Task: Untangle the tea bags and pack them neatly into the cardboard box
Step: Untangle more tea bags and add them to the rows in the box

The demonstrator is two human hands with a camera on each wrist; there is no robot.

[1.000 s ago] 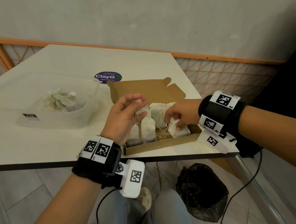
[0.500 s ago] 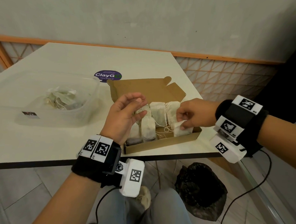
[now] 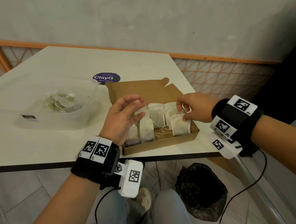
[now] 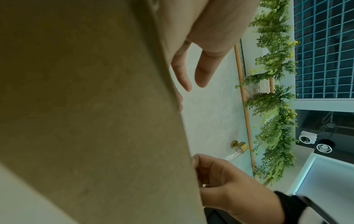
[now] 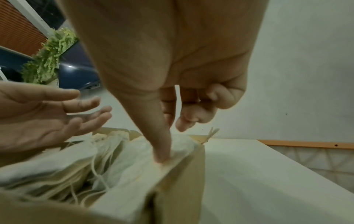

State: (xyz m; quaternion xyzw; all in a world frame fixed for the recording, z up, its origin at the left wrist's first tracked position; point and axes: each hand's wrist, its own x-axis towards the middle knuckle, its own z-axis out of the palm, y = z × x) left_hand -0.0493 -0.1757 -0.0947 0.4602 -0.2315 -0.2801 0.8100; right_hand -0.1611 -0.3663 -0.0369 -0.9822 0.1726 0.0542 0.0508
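Note:
The open cardboard box (image 3: 161,145) sits at the table's near edge with several white tea bags (image 3: 156,114) lying in rows, their strings loose between them. My right hand (image 3: 181,113) hovers over the box's right end. Its thumb (image 5: 161,144) presses down on the front right tea bag (image 3: 179,128) beside the box wall (image 5: 172,189), and the other fingers hang loosely curled above it. My left hand (image 3: 139,108) floats over the box's left side with relaxed fingers (image 4: 201,72), holding nothing. It hides some bags beneath it.
A clear plastic tub (image 3: 86,116) left of the box holds a tangled heap of tea bags (image 3: 60,100). A purple sticker (image 3: 106,77) lies behind the box. A black bag (image 3: 201,190) sits on the floor under the table's near edge (image 3: 41,165).
My right hand drew back to the right and rose; the tea bag it gripped now lies flat at the box's front right under the thumb. The left hand barely moved.

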